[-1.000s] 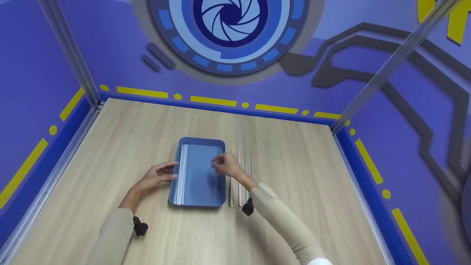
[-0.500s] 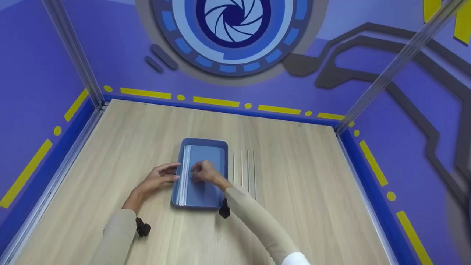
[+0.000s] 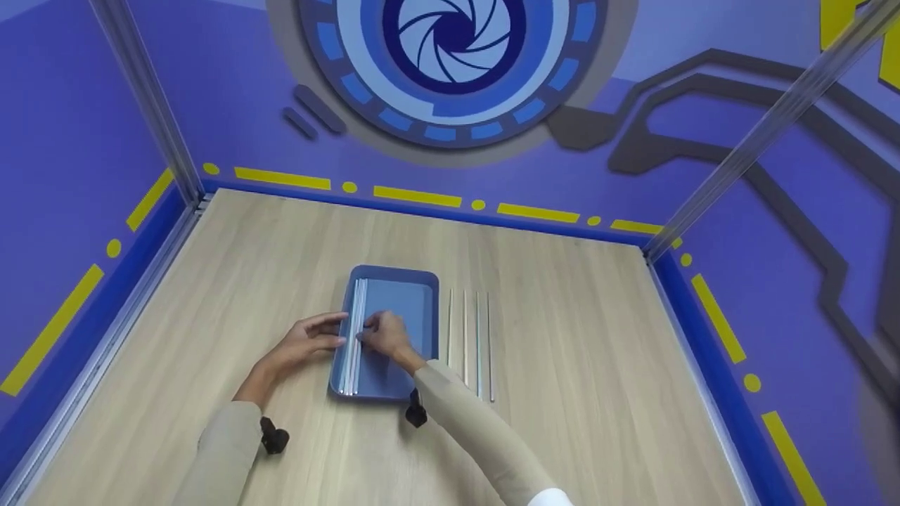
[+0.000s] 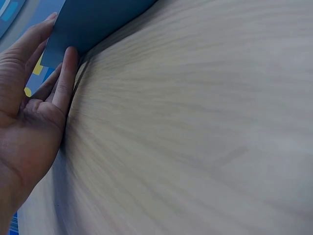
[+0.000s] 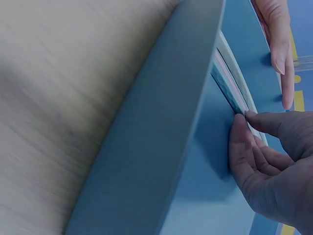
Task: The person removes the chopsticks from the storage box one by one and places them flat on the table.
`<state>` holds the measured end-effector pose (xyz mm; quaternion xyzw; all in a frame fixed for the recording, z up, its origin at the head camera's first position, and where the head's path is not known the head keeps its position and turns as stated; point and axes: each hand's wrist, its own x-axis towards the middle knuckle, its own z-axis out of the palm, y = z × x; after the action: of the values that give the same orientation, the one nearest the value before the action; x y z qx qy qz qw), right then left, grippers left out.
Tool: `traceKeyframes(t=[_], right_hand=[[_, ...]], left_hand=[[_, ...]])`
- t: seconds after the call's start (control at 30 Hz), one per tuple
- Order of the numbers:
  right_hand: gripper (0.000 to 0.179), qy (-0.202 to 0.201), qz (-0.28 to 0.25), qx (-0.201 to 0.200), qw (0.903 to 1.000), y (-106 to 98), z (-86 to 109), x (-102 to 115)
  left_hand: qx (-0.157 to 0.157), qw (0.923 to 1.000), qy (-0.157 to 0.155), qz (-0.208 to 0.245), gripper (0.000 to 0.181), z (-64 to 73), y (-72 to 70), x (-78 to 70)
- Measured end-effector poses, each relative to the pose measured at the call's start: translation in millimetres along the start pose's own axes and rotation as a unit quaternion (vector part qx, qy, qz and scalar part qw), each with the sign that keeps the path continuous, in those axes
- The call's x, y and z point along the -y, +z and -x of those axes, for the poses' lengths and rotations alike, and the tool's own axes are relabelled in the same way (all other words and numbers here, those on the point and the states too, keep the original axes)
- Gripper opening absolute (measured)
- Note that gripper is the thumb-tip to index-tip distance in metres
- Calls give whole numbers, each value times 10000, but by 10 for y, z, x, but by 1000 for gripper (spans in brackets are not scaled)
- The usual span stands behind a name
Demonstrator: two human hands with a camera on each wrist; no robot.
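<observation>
Several slim, shiny chopsticks (image 3: 351, 351) lie side by side lengthwise along the left side of a blue tray (image 3: 404, 390). My right hand (image 3: 388, 334) reaches into the tray, and its thumb and index fingertip pinch the innermost chopstick (image 5: 228, 89) of that row. Its remaining fingers bend below, over the tray floor. My left hand (image 3: 304, 342) is at the outside of the tray's left wall, its fairly straight fingers touching the wall (image 4: 93, 27).
Several more chopsticks (image 3: 479, 337) lie spaced apart and parallel on the wooden table (image 3: 576, 393), right of the tray. My right forearm crosses over their near ends. Blue-purple panels (image 3: 232, 105) with metal posts enclose the table at the back and sides.
My right hand has moved left from the tray's right wall to the row of chopsticks, where its fingertips now meet one. My left hand stays at the left wall.
</observation>
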<state>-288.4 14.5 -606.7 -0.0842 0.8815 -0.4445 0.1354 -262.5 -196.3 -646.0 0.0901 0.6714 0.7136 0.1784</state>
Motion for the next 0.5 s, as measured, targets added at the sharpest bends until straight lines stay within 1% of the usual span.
traceKeyframes(t=[0.27,0.33,0.5], right_hand=[[18,-31,191,-207,9996,10,-3,-40],[18,-32,228,-271,9994,-9,-4,-54],[17,10,532,-418,9977,-104,-8,-81]], left_hand=[[17,10000,-8,-78,64,-7,8,8],[14,9999,-4,-106,64,-10,6,12],[-32,9999,-59,-117,65,-10,-2,4]])
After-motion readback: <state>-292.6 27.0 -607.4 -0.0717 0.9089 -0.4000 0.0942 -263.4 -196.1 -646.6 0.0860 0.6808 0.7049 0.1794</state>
